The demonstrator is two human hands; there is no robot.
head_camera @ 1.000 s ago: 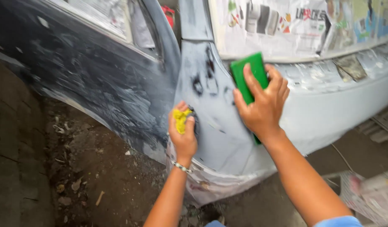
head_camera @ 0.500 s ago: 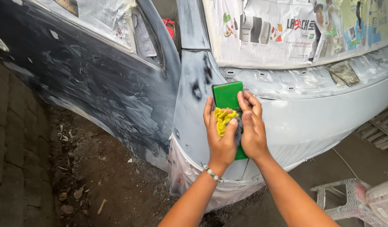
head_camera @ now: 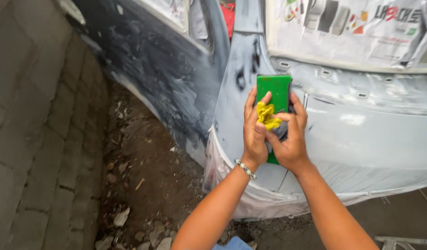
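Both hands meet in front of a sanded grey car body [head_camera: 361,134]. My left hand [head_camera: 254,134] holds a flat green sanding block [head_camera: 274,90] upright, its upper half showing above the fingers. A crumpled yellow cloth [head_camera: 267,115] lies on the block's face. My right hand [head_camera: 289,139] pinches that cloth with its fingertips and overlaps the block's lower part. A bead bracelet [head_camera: 245,168] circles my left wrist.
A dark, scuffed car door [head_camera: 153,69] stands to the left. Newspaper masking [head_camera: 352,28] covers the rear window. Plastic sheeting [head_camera: 232,185] hangs under the bumper. Dirt with stones [head_camera: 139,185] and a brick kerb [head_camera: 42,139] lie at left.
The right hand carried the green block from the car panel to the middle. The left hand brought the yellow cloth onto it, and both hands now close together around block and cloth.
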